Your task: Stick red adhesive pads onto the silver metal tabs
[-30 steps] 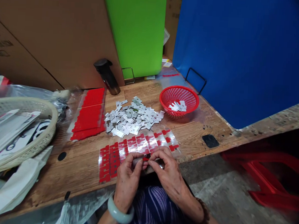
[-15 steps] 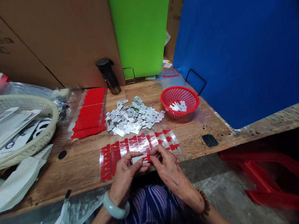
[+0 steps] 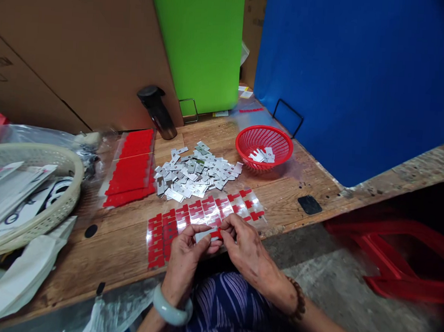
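Between the thumb and fingers of my left hand [image 3: 189, 249] is a small flat metal plate [image 3: 203, 234]. A red sticker [image 3: 215, 233] lies over the plate's right end, and my right hand [image 3: 242, 242] pinches that sticker's edge with thumb and forefinger. Both hands are close together above the table's front edge. Just behind them is a clear sheet of red stickers [image 3: 183, 215], with gaps toward its right side. Farther back is a loose pile of metal plates [image 3: 195, 172]. A red plastic basket [image 3: 265, 133] to the right of the pile holds several plates.
Stacked red sticker sheets [image 3: 129, 170] lie left of the pile, with a black tumbler [image 3: 157, 112] behind. A cream basket [image 3: 70, 187] of printed cards occupies the left side. Green [image 3: 199, 44] and blue [image 3: 355, 84] panels stand behind. A red stool [image 3: 390, 246] is at right.
The view has shifted slightly, so the table things sit a little farther left. Both hands keep their hold on the plate and sticker, with only slight finger movement.
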### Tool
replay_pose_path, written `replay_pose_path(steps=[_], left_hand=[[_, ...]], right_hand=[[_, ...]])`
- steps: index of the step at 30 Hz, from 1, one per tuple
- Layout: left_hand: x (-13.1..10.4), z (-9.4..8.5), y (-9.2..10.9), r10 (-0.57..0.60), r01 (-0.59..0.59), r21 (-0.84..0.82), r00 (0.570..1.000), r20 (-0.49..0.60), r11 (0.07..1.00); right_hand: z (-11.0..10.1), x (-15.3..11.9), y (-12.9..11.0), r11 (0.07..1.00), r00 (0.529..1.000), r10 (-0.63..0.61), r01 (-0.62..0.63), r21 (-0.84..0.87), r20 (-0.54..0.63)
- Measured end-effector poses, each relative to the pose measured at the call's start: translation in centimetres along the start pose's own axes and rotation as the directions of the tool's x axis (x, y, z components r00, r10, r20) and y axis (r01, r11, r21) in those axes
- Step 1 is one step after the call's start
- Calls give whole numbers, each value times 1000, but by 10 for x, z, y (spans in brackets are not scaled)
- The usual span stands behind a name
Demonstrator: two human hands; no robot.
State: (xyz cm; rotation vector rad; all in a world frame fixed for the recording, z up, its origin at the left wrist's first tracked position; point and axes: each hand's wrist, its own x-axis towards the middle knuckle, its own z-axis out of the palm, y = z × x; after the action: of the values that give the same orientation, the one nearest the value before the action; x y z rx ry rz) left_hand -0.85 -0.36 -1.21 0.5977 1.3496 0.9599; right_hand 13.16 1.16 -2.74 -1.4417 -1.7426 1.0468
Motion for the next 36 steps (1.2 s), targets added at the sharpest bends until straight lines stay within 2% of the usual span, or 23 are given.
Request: replay_pose_path(steps=[8, 13, 18, 27, 36], left_hand=[[-1, -1, 3, -3, 4, 52, 1000, -16, 999], [2, -2, 2, -61, 61, -22, 998, -4, 998], [3, -3, 1, -74, 76, -55, 997, 30, 996], [4, 4, -2, -7, 4, 62, 999, 48, 998], [3, 10, -4, 67, -63, 85, 997, -44, 994]], right_hand=[[4, -2, 0, 999, 998, -31, 34, 41, -61], [1, -2, -2, 993, 999, 34, -31, 117, -21], [0, -2, -1, 997, 1000, 25, -24, 73, -10], [1, -3, 1, 998, 999, -51, 51, -37, -10], [7, -4, 0, 992, 993, -120, 120, -28, -16]])
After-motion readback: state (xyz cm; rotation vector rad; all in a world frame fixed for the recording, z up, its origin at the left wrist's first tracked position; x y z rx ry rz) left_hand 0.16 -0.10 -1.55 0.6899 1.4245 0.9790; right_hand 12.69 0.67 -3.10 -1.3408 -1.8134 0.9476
